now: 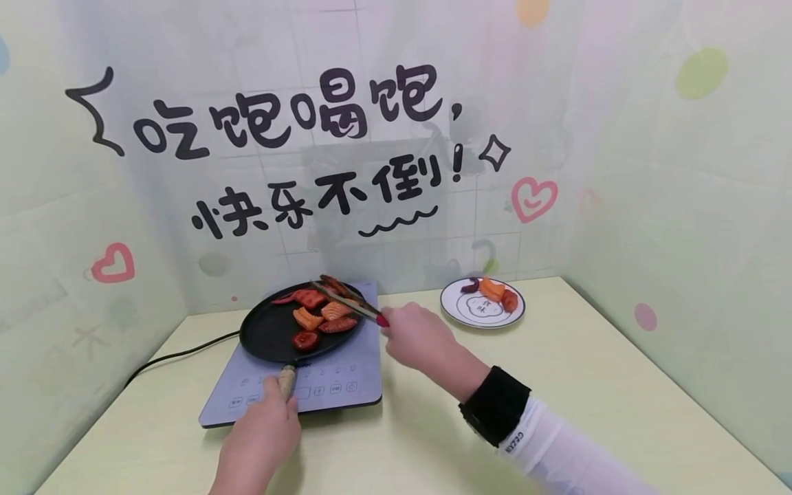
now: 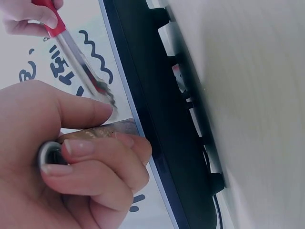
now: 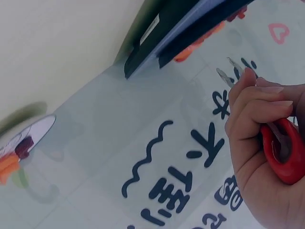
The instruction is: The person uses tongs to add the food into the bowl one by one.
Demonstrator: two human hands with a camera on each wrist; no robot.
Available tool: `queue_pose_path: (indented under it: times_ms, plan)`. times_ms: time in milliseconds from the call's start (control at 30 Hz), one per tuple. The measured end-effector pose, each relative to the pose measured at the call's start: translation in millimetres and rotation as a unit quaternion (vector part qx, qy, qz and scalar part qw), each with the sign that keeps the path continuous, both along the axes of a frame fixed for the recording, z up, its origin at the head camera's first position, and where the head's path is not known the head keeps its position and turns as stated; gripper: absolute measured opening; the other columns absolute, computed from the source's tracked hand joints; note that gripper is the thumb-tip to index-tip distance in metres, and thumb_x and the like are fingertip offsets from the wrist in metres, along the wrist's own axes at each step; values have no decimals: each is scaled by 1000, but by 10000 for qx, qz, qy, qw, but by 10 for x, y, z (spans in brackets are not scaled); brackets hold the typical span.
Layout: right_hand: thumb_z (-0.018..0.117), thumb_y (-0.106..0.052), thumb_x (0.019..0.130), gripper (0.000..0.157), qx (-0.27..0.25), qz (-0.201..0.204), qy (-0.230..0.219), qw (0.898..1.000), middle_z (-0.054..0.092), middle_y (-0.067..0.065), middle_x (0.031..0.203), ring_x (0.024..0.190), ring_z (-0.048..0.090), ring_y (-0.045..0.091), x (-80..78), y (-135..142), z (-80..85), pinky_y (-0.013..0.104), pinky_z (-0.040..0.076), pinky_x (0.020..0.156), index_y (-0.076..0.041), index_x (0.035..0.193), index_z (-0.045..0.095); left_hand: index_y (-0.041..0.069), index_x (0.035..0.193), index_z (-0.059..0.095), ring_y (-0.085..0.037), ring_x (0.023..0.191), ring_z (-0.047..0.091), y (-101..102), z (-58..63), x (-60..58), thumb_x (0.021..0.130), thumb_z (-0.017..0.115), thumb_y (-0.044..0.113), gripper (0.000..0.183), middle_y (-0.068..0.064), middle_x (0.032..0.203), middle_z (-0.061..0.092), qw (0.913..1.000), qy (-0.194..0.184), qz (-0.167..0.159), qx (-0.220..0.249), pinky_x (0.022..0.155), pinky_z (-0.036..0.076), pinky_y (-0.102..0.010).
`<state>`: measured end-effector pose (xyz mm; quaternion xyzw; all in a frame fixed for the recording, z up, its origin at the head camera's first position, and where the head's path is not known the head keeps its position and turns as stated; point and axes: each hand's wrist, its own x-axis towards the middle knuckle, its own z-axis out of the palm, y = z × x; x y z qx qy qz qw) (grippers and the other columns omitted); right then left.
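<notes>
While the head camera looks down over the tabletop (image 1: 619, 371), we see the left hand (image 1: 262, 423) with its grip clamped round the wooden handle (image 1: 287, 380) of a black frying pan (image 1: 266, 328). The pan sits on an induction cooker (image 1: 369, 350), its handle toward the person, and a black cable (image 1: 179, 354) runs off to the left. The right hand (image 1: 421, 338) has its grip clamped on a pair of tongs (image 1: 369, 313), whose metal ends reach over the far right part of the pan. We count among the food there a round red piece (image 1: 305, 341), a small orange piece (image 1: 307, 318), a striped orange piece (image 1: 336, 311) and a flat red piece (image 1: 309, 298); whether the tongs pinch anything, we cannot tell. Right of the cooker stands a white plate (image 1: 449, 311) bearing a purple piece (image 1: 470, 285) and two orange-red pieces.

From the left wrist, we find the fingers curled round the handle, a metal ring (image 2: 44, 153) at its end, and the cooker's dark side slanting past. The tongs show at upper left.

From the right wrist, we see fingers wrapped about the tongs' red end (image 3: 293, 171), their tips apart. Part of the plate shows at the left edge.
</notes>
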<state>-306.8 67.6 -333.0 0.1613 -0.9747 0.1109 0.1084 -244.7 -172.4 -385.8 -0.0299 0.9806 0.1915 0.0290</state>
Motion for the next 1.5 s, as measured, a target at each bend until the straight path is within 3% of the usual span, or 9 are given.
queue_pose_path:
  times_ms: [233, 367, 600, 700, 833, 900, 1067, 1233, 1500]
  plan:
    - [60, -22, 94, 4, -377, -377, -125, 9985, 59, -3, 73, 59, 54, 17, -5, 397, 69, 28, 41, 46, -18, 93, 61, -8, 136, 25, -27, 61, 49, -4, -6, -13, 103, 40, 27, 50, -28, 87, 59, 10000, 24, -20, -74, 51, 41, -41]
    - [61, -23, 94, 13, -446, -732, -198, 9961, 59, -1, 75, 58, 53, 18, 27, 677, 72, 27, 40, 45, -14, 104, 64, -9, 136, 24, -26, 61, 49, -4, 0, -15, 103, 40, 27, 51, -27, 87, 59, 10000, 17, -36, -60, 51, 41, -40]
    - [61, -11, 84, 30, 584, -1009, 415, 9923, 58, 2, 71, 61, 54, 20, 109, 1215, -9, 35, 46, 49, -11, 114, 62, -8, 134, 26, -27, 60, 49, -8, 19, -13, 103, 40, 26, 48, -26, 84, 58, 10000, 38, -37, -73, 51, 41, -40]
    - [58, -6, 80, 28, 793, -1115, 653, 9884, 54, 3, 64, 57, 52, 21, 145, 1431, -100, 36, 44, 47, -9, 107, 63, -8, 136, 25, -26, 61, 50, -11, 16, -18, 103, 40, 26, 50, -28, 87, 59, 9999, 59, -55, -84, 52, 42, -41]
    - [58, -3, 80, 25, 918, -1212, 600, 9866, 49, 4, 60, 49, 47, 20, 228, 1655, -222, 34, 39, 41, -3, 105, 62, -8, 136, 24, -26, 61, 50, -12, 5, -26, 103, 40, 26, 50, -27, 87, 59, 9999, 64, -70, -78, 52, 42, -41]
    - [59, -2, 80, 35, 1041, -1208, 565, 9856, 48, 5, 60, 48, 45, 19, 274, 1740, -283, 33, 38, 40, 1, 115, 59, -8, 136, 24, -26, 61, 50, -11, 2, -29, 103, 40, 26, 50, -27, 86, 59, 9999, 51, -64, -83, 52, 42, -41]
    - [64, -2, 78, 43, 1383, -1179, 903, 9792, 50, 7, 60, 45, 44, 19, 349, 1892, -424, 35, 41, 38, 9, 119, 58, -9, 135, 24, -27, 61, 50, -11, 2, -28, 103, 40, 26, 50, -26, 85, 59, 9999, 18, -26, -96, 52, 42, -42]
    - [67, -1, 76, 39, 1567, -1125, 1339, 9720, 55, 10, 61, 44, 46, 19, 347, 1969, -534, 37, 42, 37, 11, 112, 61, -9, 136, 23, -27, 62, 51, -13, -9, -23, 103, 40, 26, 52, -28, 87, 59, 9999, -16, -10, -104, 53, 43, -43]
    - [65, -1, 81, 21, 1751, -1173, 1273, 9692, 54, 10, 61, 46, 45, 18, 246, 2002, -650, 36, 44, 38, 11, 98, 62, -9, 138, 21, -26, 62, 51, -9, -24, -21, 103, 40, 26, 53, -28, 88, 59, 9999, 33, -14, -99, 52, 43, -42]
